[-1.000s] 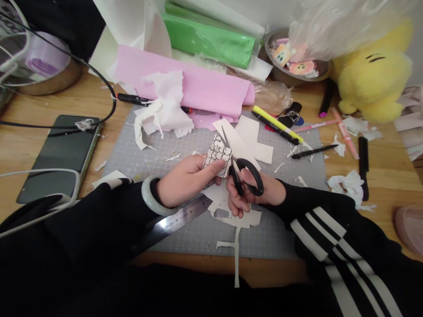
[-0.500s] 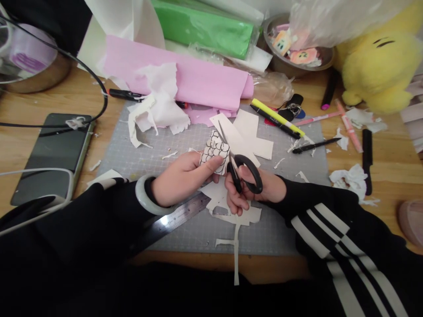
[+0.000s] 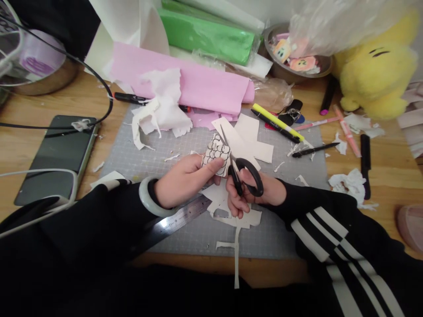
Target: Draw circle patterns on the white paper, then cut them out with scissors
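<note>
My left hand (image 3: 185, 180) pinches a small white paper piece drawn with black scale lines (image 3: 216, 155), thumb on top. My right hand (image 3: 254, 193) grips black-handled scissors (image 3: 241, 174), fingers through the loops, blades pointing up along the right edge of the paper piece. Both hands hover over a grey cutting mat (image 3: 148, 158). A steel ruler (image 3: 178, 218) lies under my left wrist. White paper offcuts (image 3: 231, 215) lie beneath my right hand.
Pink foam sheet (image 3: 198, 88), green roll (image 3: 211, 35) and torn white paper (image 3: 161, 110) lie behind. A phone (image 3: 59, 154) with cables sits left. Markers and pens (image 3: 280, 123), a metal bowl (image 3: 297, 70), yellow plush toy (image 3: 376, 75) and a black comb (image 3: 365, 163) lie to the right.
Hands, paper and scissors keep the same hold; only the head view has shifted slightly.
</note>
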A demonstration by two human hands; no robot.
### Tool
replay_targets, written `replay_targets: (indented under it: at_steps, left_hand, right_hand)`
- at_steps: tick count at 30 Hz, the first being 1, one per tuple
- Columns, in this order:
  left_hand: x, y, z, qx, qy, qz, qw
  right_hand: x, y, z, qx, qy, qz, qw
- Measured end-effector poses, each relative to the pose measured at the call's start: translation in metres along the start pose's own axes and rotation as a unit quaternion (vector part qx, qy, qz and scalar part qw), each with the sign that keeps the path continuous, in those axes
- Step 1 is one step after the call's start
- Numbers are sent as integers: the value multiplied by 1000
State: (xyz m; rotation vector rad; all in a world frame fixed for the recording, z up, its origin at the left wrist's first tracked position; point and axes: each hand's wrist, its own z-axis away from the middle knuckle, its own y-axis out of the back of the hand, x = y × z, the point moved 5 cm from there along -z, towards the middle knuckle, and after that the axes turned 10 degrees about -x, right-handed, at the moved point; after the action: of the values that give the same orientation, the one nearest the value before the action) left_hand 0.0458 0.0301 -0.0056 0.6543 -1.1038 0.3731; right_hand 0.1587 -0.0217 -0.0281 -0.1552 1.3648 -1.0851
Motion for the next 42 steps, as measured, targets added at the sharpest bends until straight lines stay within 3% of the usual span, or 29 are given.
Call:
replay_targets:
  at_steps: [15,42]
  left_hand:
    - [1,0,0,-6,-18,-25,1000]
    - [-1,-1,0,-12,11,-16,1000]
  right_hand:
    - [0,0,0,6,-3,5,1000]
    - [-1,-1,0,12,-13,4,1000]
